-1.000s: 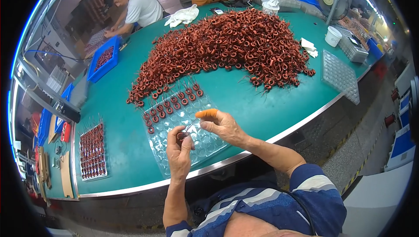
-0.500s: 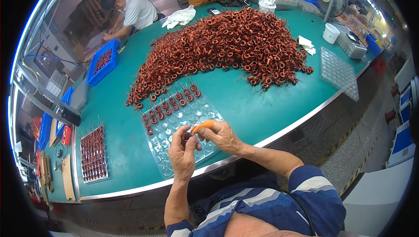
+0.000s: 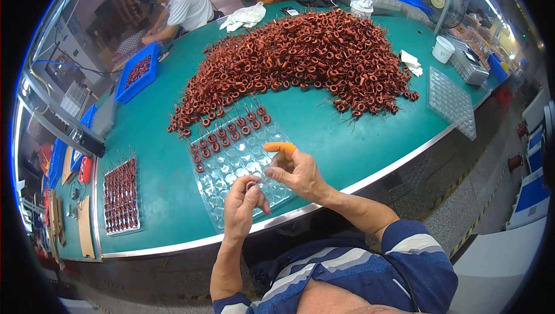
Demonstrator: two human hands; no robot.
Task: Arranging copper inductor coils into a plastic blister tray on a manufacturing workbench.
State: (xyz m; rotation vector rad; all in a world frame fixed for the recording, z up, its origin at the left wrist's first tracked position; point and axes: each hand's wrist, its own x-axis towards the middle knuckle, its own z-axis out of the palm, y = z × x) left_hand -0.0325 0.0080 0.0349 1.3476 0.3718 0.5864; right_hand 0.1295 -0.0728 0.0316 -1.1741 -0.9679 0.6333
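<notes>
Between the thumb and fingers of my left hand [image 3: 244,199] is a small toroidal coil [image 3: 252,185], mostly hidden by the fingertips. Just to its right my right hand [image 3: 296,172] is open, thumb and index finger apart, with an orange finger cot [image 3: 280,147] on the index finger. Both hands are over the near part of a clear plastic tray [image 3: 211,189]. Rows of red-brown coils [image 3: 236,136] with upright wire leads fill the tray's far side; its nearer round pockets hold none. A large heap of similar coils [image 3: 300,54] lies beyond.
A filled coil tray [image 3: 121,198] lies at the left. An empty clear tray [image 3: 451,103] overhangs the right edge. A blue bin [image 3: 137,78], a white cloth [image 3: 243,17] and a white tub [image 3: 443,49] stand around the green table [image 3: 167,198]. Two people are at the far side.
My right hand has come away from the coil, its thumb and index finger spreading apart. My left hand still holds the coil, slightly lower.
</notes>
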